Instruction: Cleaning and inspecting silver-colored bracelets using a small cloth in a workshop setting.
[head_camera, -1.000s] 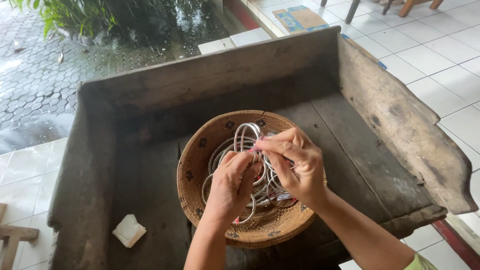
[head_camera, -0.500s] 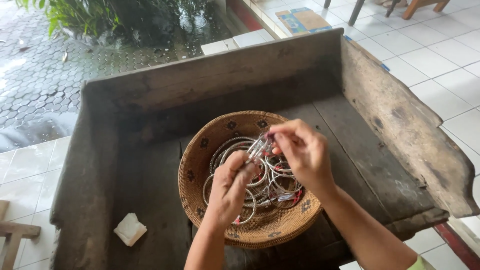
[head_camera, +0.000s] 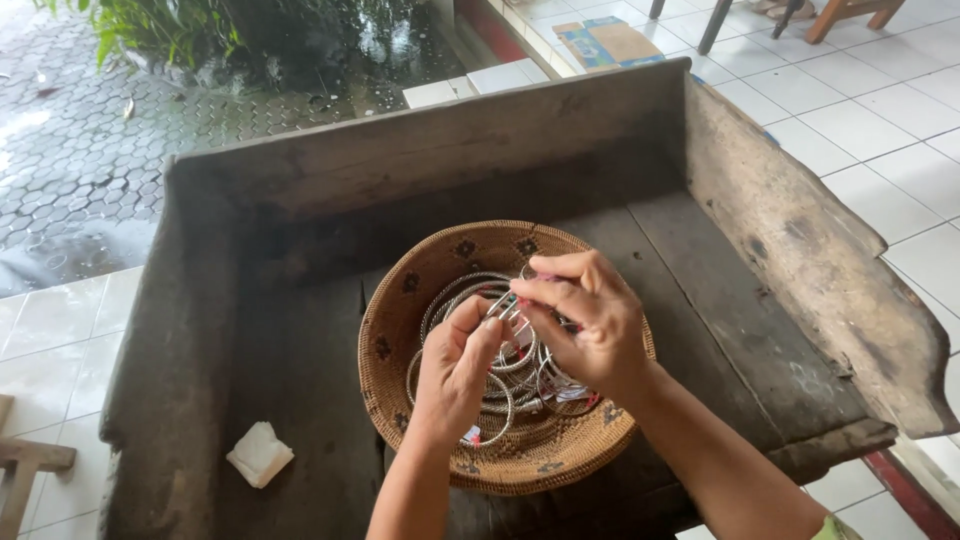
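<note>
Head view: both hands over the woven basket (head_camera: 420, 420). Right hand (head_camera: 590, 325) pinches a silver bangle (head_camera: 505, 303), apparently by its top edge; left hand (head_camera: 455, 375) fingertips close on it from below-left. Loose bangles (head_camera: 490, 400) lie directly beneath.

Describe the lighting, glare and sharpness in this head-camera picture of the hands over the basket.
Head view: soft, even daylight with no hard shadows; the wet paving at top left shines with pale glare; the left hand, right hand, woven basket and silver bangles are sharp; the wooden trough stays dark inside.
</note>
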